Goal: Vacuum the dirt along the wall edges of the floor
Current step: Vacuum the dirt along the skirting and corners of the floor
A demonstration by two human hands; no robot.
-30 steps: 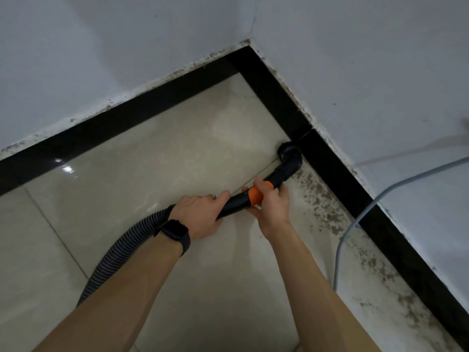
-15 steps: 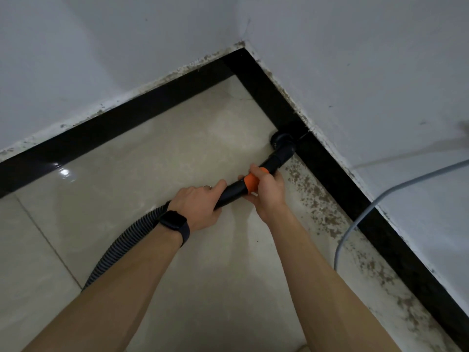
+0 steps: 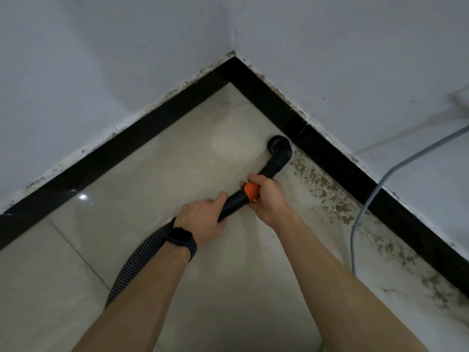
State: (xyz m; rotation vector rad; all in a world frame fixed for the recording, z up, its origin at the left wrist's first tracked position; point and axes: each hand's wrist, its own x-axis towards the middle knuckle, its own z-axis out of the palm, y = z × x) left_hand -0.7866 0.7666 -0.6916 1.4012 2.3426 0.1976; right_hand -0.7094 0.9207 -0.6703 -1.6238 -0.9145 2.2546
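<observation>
A black vacuum tube (image 3: pixel 234 199) with an orange ring (image 3: pixel 251 190) ends in a bent black nozzle (image 3: pixel 279 148) that sits on the floor beside the black skirting (image 3: pixel 327 158) of the right wall. My left hand (image 3: pixel 203 217) grips the tube where the ribbed grey hose (image 3: pixel 137 260) joins it. My right hand (image 3: pixel 266 196) grips the tube at the orange ring. Brown dirt specks (image 3: pixel 327 191) lie along the right wall edge, from just behind the nozzle toward me.
Beige floor tiles (image 3: pixel 165 179) meet white walls at a corner (image 3: pixel 233 59) ahead. A grey cable (image 3: pixel 360 219) hangs from the right wall down to the floor, right of my right arm. More grime (image 3: pixel 431 283) lines the near right edge.
The nozzle has slid along the right skirting toward the corner, and both hands moved forward with it. The tiles it passed look cleaner.
</observation>
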